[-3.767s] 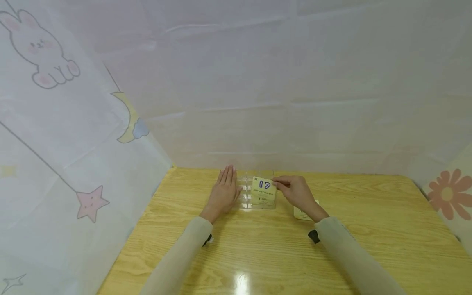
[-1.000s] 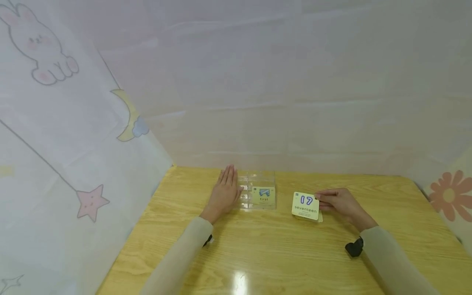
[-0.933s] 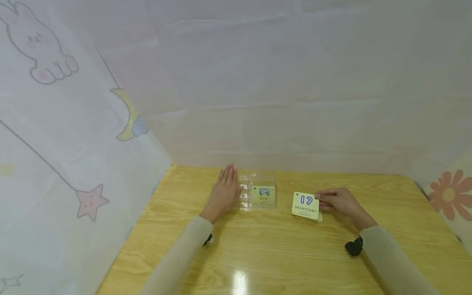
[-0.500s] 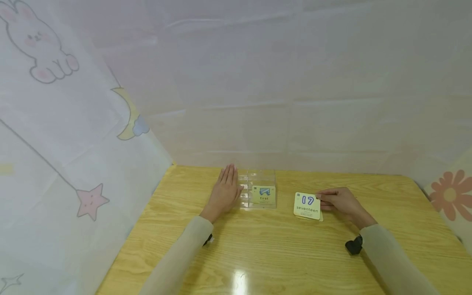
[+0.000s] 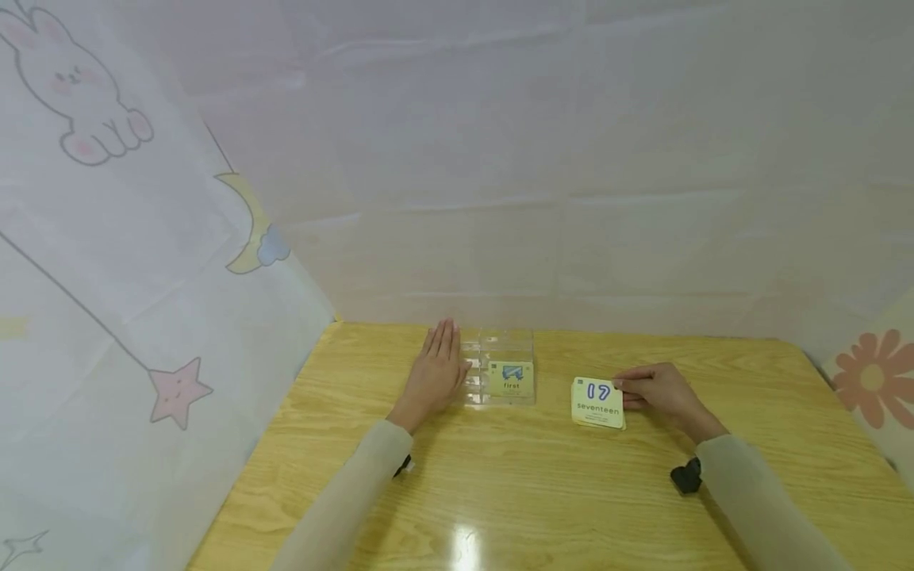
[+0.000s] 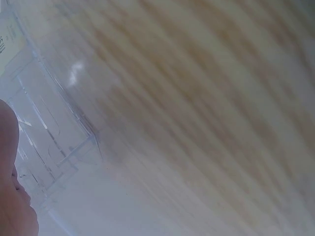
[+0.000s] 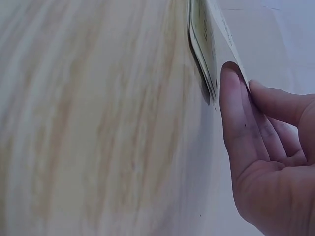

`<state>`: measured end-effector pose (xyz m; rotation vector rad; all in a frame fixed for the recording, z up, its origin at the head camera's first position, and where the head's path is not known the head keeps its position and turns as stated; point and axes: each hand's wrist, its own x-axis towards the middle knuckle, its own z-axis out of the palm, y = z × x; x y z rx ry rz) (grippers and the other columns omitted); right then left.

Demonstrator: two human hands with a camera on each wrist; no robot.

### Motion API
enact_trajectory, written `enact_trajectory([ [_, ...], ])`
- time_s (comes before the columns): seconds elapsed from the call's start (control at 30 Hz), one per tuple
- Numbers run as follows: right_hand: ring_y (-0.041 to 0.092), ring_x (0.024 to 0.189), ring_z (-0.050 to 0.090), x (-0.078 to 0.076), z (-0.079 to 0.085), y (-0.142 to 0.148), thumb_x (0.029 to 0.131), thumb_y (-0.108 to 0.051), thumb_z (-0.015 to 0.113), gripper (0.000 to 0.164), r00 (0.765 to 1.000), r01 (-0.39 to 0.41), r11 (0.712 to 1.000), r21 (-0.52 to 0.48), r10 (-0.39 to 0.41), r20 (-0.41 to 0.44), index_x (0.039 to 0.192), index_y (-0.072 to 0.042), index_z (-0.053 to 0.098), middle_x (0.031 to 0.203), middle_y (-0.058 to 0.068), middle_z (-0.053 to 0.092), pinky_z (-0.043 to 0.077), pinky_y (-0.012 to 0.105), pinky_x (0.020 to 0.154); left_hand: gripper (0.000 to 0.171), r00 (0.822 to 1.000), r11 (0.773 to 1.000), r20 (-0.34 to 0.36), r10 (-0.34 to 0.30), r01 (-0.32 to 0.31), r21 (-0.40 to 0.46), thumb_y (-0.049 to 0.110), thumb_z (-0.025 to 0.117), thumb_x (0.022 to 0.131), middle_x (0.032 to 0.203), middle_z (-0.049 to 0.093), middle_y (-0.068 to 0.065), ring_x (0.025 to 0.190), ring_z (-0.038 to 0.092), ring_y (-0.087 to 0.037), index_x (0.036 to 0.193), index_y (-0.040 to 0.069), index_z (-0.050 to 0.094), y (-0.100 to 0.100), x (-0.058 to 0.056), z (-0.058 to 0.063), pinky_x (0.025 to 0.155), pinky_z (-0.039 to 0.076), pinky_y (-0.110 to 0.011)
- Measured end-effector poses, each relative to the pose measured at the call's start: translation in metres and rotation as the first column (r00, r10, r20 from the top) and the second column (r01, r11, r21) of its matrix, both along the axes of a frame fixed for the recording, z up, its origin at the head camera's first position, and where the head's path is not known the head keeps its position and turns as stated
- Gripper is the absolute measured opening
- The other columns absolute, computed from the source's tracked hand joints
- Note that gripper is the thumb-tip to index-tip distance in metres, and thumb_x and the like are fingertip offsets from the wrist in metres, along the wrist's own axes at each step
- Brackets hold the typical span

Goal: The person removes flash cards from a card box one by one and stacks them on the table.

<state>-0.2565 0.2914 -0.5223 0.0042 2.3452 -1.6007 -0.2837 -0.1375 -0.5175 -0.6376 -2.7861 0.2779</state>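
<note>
My right hand point(image 5: 660, 394) pinches the right edge of a yellow card point(image 5: 598, 403) marked "17 seventeen". In the right wrist view, thumb and fingers meet on that card point(image 7: 224, 42), just above other cards point(image 7: 202, 51) on the table. My left hand point(image 5: 434, 373) lies flat with straight fingers over the left part of a clear plastic card holder point(image 5: 500, 341). A card reading "first" point(image 5: 511, 381) sits in the holder's front right part. The left wrist view catches only part of the hand point(image 6: 12, 196) beside the clear holder point(image 6: 54, 123).
Both hands work over a wood-grain table point(image 5: 543, 492). A pale fabric wall point(image 5: 571, 198) rises right behind it, and another printed wall point(image 5: 143, 277) stands at the left. A dark wrist device point(image 5: 687, 476) is under the right sleeve.
The right hand has carried the "17 seventeen" card from the holder rightward to the cards on the table, then lowered it over them. The "first" card now shows in the holder. The left hand stays put.
</note>
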Motion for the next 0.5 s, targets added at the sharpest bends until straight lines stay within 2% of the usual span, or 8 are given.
enact_trajectory([
  [0.17,0.021,0.093,0.080,0.0022,0.0015,-0.0034,0.105,-0.018,0.065,0.046,0.999,-0.009,0.997,0.081,0.011,-0.032,0.137,0.015,0.061,0.127,0.032,0.071,0.067,0.033,0.079,0.072,1.000,1.000,0.001,-0.001,0.001,0.014,0.043,0.029,0.115,0.174,0.019,-0.028,0.165,0.014,-0.038,0.163,-0.009,0.020,0.0000,0.0012,0.0002,0.137,0.016,-0.048],
  [0.33,0.024,0.092,0.080,0.0026,0.0041,-0.0065,0.105,-0.017,0.065,0.042,0.998,-0.014,0.989,0.149,0.024,-0.063,0.133,0.015,0.063,0.124,0.034,0.071,0.067,0.033,0.076,0.072,0.999,1.000,-0.041,-0.010,0.010,-0.009,0.044,0.031,0.115,0.173,0.020,-0.028,0.163,0.023,-0.039,0.162,-0.010,0.024,-0.0004,-0.0005,-0.0015,0.136,0.020,-0.048],
  [0.5,0.021,0.085,0.078,0.0024,0.0066,-0.0089,0.104,-0.016,0.065,0.039,0.997,-0.005,0.977,0.211,0.022,-0.081,0.128,0.015,0.067,0.117,0.032,0.073,0.067,0.033,0.072,0.072,0.999,1.000,-0.045,-0.016,0.016,-0.011,0.044,0.032,0.115,0.172,0.022,-0.028,0.163,0.025,-0.039,0.162,-0.010,0.026,-0.0001,-0.0011,-0.0021,0.135,0.022,-0.048],
])
